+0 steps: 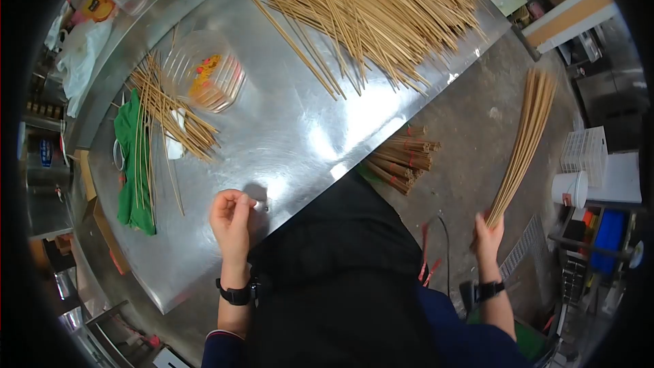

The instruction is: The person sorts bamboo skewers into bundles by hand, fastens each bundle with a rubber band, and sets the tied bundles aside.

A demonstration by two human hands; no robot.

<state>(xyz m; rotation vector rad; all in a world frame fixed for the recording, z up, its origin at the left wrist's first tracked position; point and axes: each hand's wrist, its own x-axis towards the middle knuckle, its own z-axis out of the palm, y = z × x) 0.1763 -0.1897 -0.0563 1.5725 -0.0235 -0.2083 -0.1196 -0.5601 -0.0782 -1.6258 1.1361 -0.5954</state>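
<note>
My right hand (489, 235), out past the table's edge on the right, is closed around the lower end of a bundle of long bamboo sticks (523, 140). The bundle points up and away, its far ends slightly fanned. My left hand (231, 221) is over the near part of the metal table (272, 133), thumb and fingers curled together in a pinch. Whatever is between those fingers, if anything, is too small to make out. A big heap of loose bamboo sticks (375, 13) covers the table's far side.
Left on the table are a smaller pile of sticks (180, 123), a green cloth (131, 170) and a clear plastic container (204, 78) with orange and red bits. Tied stick bundles (403, 158) are below the table edge. A white bucket (569, 189) and a white crate (584, 157) stand right.
</note>
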